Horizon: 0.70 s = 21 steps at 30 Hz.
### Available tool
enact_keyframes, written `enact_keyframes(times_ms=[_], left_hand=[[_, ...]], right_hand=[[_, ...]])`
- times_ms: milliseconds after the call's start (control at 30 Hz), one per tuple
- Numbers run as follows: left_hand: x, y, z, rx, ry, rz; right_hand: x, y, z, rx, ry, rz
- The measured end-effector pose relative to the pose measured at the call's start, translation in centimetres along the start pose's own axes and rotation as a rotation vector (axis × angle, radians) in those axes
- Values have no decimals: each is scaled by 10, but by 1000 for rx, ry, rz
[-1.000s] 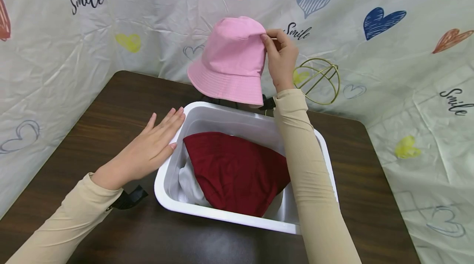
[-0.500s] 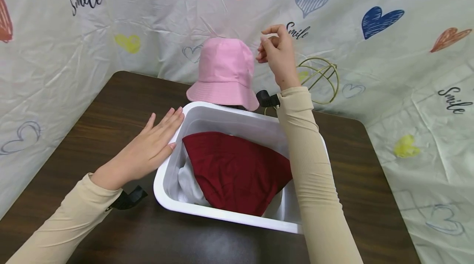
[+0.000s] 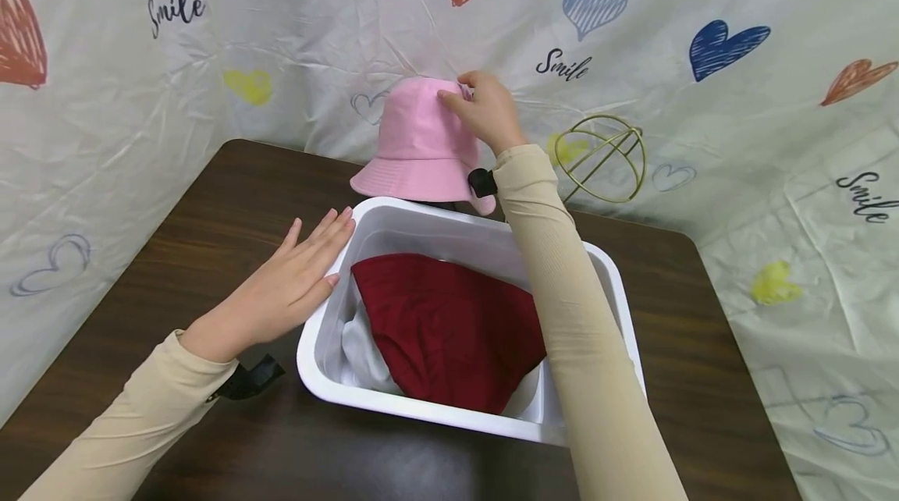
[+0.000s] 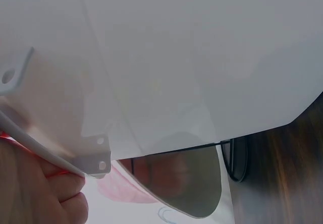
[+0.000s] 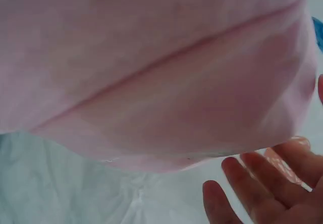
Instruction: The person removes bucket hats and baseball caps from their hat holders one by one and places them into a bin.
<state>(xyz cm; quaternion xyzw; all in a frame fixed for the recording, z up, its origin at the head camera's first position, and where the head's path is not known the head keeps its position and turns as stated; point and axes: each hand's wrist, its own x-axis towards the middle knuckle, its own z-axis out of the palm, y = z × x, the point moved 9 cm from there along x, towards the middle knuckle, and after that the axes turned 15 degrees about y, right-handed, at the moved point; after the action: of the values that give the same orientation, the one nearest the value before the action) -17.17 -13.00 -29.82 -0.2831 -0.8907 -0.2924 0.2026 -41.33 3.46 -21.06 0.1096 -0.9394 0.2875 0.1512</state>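
Observation:
A pink bucket hat (image 3: 424, 138) sits upright behind the white plastic tub (image 3: 428, 417). My right hand (image 3: 488, 111) is at the upper right of its crown, thumb and index finger against the fabric. In the right wrist view, the other fingers (image 5: 257, 183) are spread loosely beside the crown of the hat (image 5: 166, 93). My left hand (image 3: 281, 290) lies with straight fingers on the tub's left rim. In the left wrist view, its curled-looking fingertips (image 4: 68, 193) show beside the tub's outer wall (image 4: 176, 72). Dark red fabric (image 3: 449, 329) lies folded in the tub.
White cloth (image 3: 368, 353) lies under the red fabric. A gold wire frame (image 3: 604, 158) stands behind the tub at the right. The dark wooden table (image 3: 232, 212) ends at a white curtain (image 3: 302, 33) printed with hearts. A black wire loop (image 4: 237, 158) shows beside the tub.
My right hand let go of the pink hat, which dropped lower and straightened behind the tub. The hand then moved left and down to touch its crown again. My left hand stayed put.

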Motion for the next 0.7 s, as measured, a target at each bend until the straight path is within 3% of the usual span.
enact_keyframes(times_ms=[133,300,467,700], left_hand=[[0,-1,1,0,3,2],[0,-1,-1,-1,11,6],[1,-1,-2,-5,21,12],[0,-1,0,-15,17,2]], right_hand=[[6,-7,9,-19,-51,-13],[10,-14,9,-19,-38,-25],[14,-17,4,16,24,-38],[13,-10,-7,80,200,4]])
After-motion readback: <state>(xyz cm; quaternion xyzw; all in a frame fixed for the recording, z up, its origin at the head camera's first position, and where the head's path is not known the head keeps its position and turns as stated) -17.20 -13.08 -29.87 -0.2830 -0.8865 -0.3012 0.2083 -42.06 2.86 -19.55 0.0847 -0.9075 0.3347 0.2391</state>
